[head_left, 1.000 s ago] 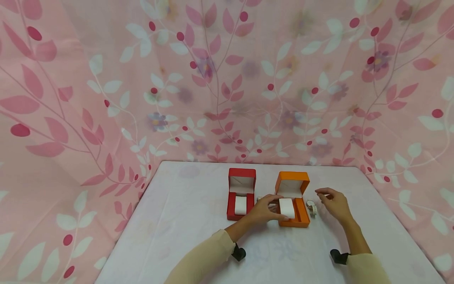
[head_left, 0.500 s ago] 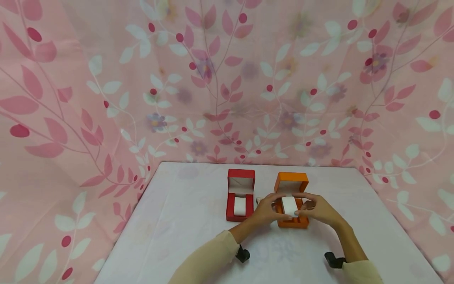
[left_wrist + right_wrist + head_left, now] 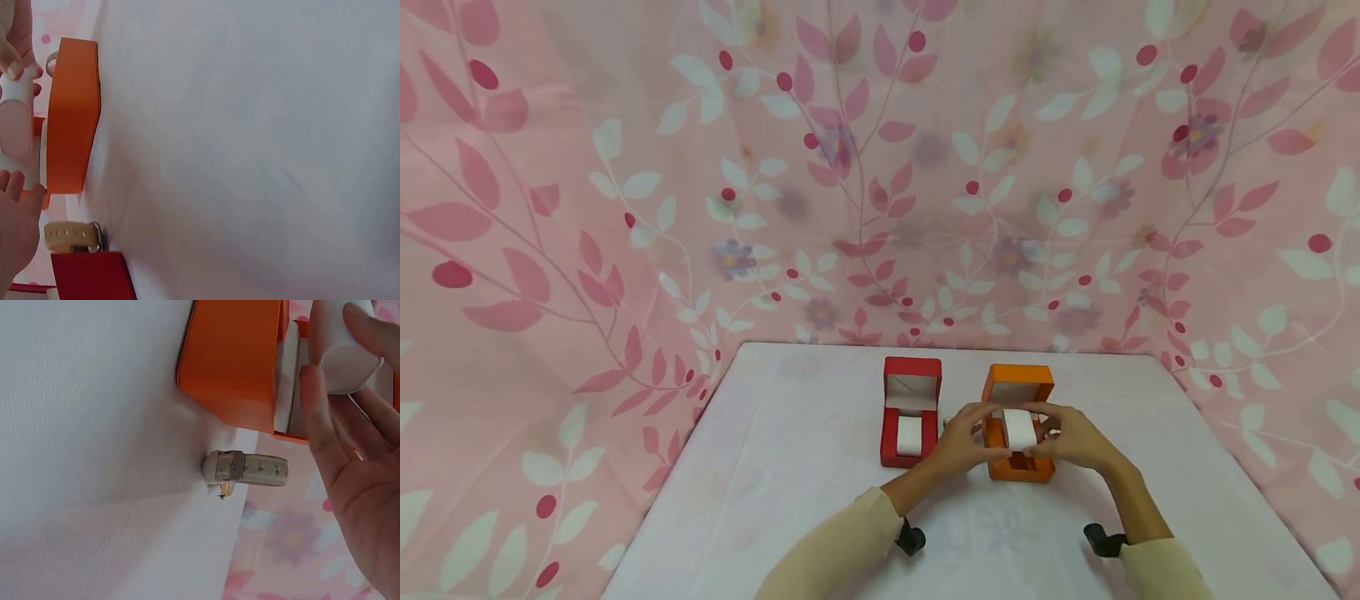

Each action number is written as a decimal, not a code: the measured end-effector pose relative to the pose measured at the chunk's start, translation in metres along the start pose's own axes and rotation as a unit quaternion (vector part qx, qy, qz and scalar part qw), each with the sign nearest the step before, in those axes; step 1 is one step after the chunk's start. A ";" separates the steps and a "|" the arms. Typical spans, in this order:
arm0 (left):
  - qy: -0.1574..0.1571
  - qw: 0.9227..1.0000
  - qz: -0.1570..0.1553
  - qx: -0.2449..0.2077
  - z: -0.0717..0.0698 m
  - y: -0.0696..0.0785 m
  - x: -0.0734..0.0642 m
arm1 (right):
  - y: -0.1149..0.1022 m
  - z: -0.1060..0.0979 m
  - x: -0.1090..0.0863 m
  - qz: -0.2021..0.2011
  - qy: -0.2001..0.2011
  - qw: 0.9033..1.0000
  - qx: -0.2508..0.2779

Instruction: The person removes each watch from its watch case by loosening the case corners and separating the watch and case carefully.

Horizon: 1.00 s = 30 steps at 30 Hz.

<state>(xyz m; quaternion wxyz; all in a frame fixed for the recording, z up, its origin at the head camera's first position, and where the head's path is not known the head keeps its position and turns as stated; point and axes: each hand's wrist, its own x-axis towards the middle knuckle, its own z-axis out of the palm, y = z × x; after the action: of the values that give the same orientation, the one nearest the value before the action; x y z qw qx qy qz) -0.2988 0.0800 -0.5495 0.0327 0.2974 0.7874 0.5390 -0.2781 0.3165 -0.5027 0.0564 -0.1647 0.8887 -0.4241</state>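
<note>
A white watch cushion [image 3: 1019, 429] is held between my two hands, over the open orange watch box [image 3: 1021, 477]. My left hand [image 3: 961, 439] grips its left end, with the thumb towards the front. At the other end my right hand [image 3: 1075, 439] pinches it between thumb and fingers. In the left wrist view the cushion [image 3: 15, 125] shows an oval panel on its side. Part of the orange interior shows below it in the head view. A wristwatch with a pale strap [image 3: 262, 470] stands beside the orange box, hidden behind my right hand in the head view.
To the left stands an open red watch box [image 3: 889, 437] with a white cushion [image 3: 909, 436] inside. Between the boxes sits another wristwatch with a beige strap [image 3: 72, 236]. A white cloth [image 3: 790, 467] covers the table, and a pink floral curtain [image 3: 880, 167] hangs behind.
My right hand has moved left from beside the watch to the cushion's right end. The cushion has risen out of its seat in the orange box and shifted slightly right, my left hand still on it.
</note>
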 end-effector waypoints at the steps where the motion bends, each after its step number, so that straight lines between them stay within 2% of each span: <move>1: 0.003 1.000 0.002 0.000 -0.001 0.000 -0.001 | 0.001 -0.001 0.001 0.006 0.003 1.000 -0.005; 7: 0.013 0.999 -0.014 -0.032 -0.007 -0.005 -0.005 | 0.009 0.001 0.007 0.016 -0.008 0.999 -0.047; 10: 0.009 0.999 -0.011 -0.047 -0.007 -0.006 -0.005 | 0.011 0.004 0.010 0.019 -0.015 0.998 -0.051; 16: 0.004 0.999 0.000 -0.049 -0.008 -0.007 -0.003 | 0.008 0.005 0.013 0.016 -0.015 0.998 -0.062; 25: -0.006 0.998 -0.007 -0.057 -0.007 -0.005 -0.005 | 0.007 0.008 0.015 -0.010 -0.026 0.995 -0.094; 30: -0.010 0.998 -0.001 -0.069 -0.006 -0.005 -0.006 | 0.004 0.010 0.016 -0.007 -0.012 0.993 -0.119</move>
<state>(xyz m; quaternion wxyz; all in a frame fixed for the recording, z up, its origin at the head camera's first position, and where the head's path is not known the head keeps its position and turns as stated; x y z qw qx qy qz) -0.2986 0.0709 -0.5527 0.0608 0.2991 0.7483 0.5890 -0.2919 0.3058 -0.5116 0.0438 -0.1812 0.9311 -0.3135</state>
